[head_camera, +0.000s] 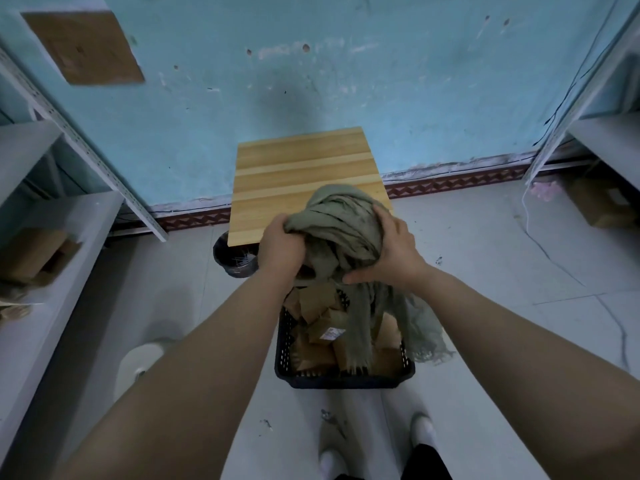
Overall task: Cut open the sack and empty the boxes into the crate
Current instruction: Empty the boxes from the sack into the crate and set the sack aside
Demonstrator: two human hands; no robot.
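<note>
Blue wall [346, 81] behind — both hands bunch sack [341, 223] over crate [346, 377].

We note a wooden table [301, 168] standing against the scuffed blue wall [346, 81], with a black bin [230, 258] partly under its near left corner. Left shelving [52, 237] carries a cardboard box [33, 252]. A second box [601, 202] sits beneath the right shelving [609, 133]. A small object [327, 415] on the tiled floor [485, 271] is possibly scissors.

Frayed matt cloth sack [341, 230], perforated plastic crate [346, 375], brown cardboard boxes [317, 332]
</note>
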